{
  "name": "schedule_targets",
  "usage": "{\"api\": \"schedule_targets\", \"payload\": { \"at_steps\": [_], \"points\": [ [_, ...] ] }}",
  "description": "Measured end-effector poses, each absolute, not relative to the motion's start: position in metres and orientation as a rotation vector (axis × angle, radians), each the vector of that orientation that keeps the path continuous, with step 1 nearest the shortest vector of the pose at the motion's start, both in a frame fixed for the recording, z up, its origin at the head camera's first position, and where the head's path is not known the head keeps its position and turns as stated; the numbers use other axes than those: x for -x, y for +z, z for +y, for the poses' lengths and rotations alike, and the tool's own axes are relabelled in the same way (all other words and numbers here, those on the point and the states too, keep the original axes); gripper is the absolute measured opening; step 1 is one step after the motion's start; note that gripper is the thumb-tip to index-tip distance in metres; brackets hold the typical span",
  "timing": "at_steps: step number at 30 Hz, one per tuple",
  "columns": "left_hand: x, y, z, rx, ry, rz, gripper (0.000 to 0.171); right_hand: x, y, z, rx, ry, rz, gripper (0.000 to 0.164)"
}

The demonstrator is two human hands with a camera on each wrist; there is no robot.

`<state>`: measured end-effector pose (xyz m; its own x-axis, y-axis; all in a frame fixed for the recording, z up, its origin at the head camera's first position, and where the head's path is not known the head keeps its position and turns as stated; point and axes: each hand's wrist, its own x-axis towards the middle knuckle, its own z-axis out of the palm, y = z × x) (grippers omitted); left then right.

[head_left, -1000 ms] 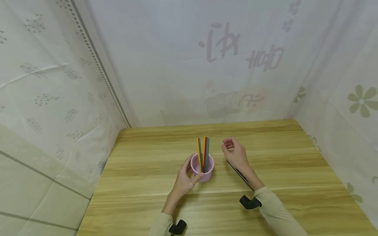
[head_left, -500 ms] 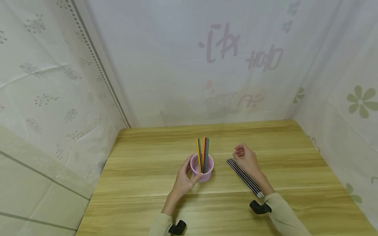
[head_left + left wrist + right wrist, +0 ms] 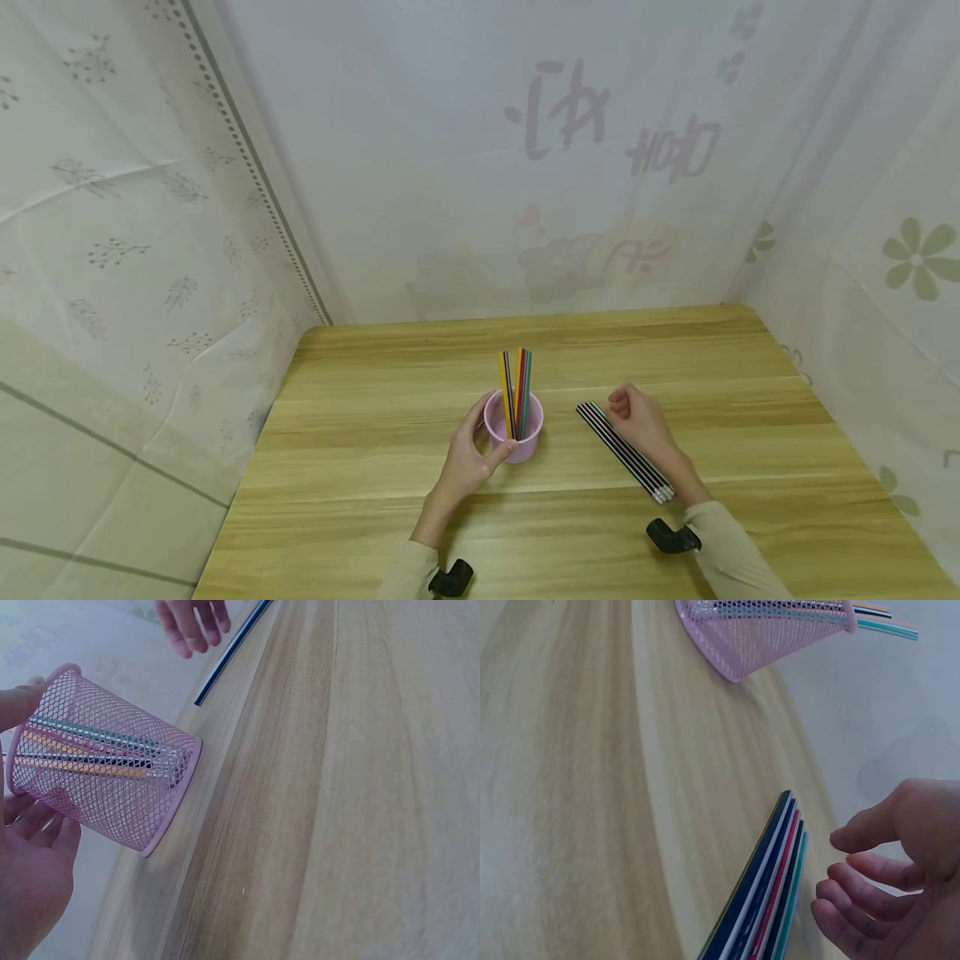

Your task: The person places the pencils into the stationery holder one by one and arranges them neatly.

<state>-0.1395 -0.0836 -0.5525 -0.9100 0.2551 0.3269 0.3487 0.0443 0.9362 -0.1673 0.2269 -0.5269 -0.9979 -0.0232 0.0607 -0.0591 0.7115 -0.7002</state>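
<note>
While the left hand [image 3: 465, 460] gripped a round pink mesh cup [image 3: 525, 452], with its fingers [image 3: 66, 841] curled round the wall and its thumb at the six o'clock side, the right hand [image 3: 647, 427] held nothing, its fingers [image 3: 874, 871] loosely bent and a gap left before the thumb. From the right hand's middle, a flat bundle of slim dark pencils with red, teal and white stripes [image 3: 624, 454] lay just beside it between seven and eight o'clock, on the wood-grained surface [image 3: 375, 517]. Their long axis ran from half past ten to half past four, pale ends at the latter. The right hand was clearly nearer to them, and hid a little of their two o'clock edge. Well apart from the bundle, towards half past nine, stood the cup, its mouth partly taken up by yellow, red and teal sticks [image 3: 522, 383] pointing to twelve. Black bent fittings [image 3: 673, 537] sat at both cuffs; pale printed cloth [image 3: 450, 208] hung beyond, at twelve.
</note>
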Motion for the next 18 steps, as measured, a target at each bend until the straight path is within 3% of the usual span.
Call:
{"api": "schedule_targets", "payload": {
  "at_steps": [18],
  "points": [
    [0.140,-0.551,-0.084,0.632,-2.016,-2.248,0.083,0.168,-0.540,0.232,-0.080,1.014,-2.966,0.015]
  ]
}}
